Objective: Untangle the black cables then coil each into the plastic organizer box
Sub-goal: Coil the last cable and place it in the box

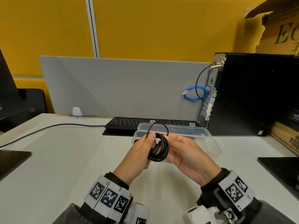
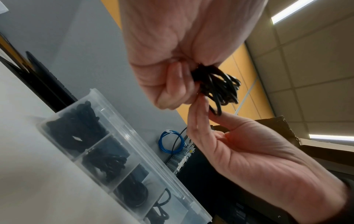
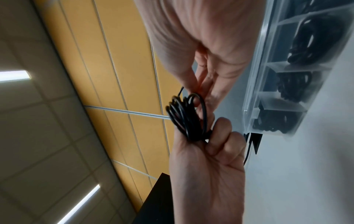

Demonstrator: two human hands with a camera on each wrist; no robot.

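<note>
A grey divider (image 1: pixel 123 84) backs the white desk (image 1: pixel 64 159), with a black computer tower (image 1: pixel 252 94) at the right, a blue cable (image 1: pixel 194 94) looped at its rear, and a keyboard (image 1: pixel 145 122) beside it. In front of the keyboard lies the open clear box (image 1: pixel 202 131), coiled black cables (image 2: pixel 76 128) filling its compartments. Above the desk, blocking part of the box, the left hand (image 1: pixel 139 156) grips a coiled black cable (image 1: pixel 159 149) in curled fingers, while the right hand (image 1: pixel 186 156) pinches its other side.

The cardboard box (image 1: pixel 281 31) bears large green letters "EC".
</note>
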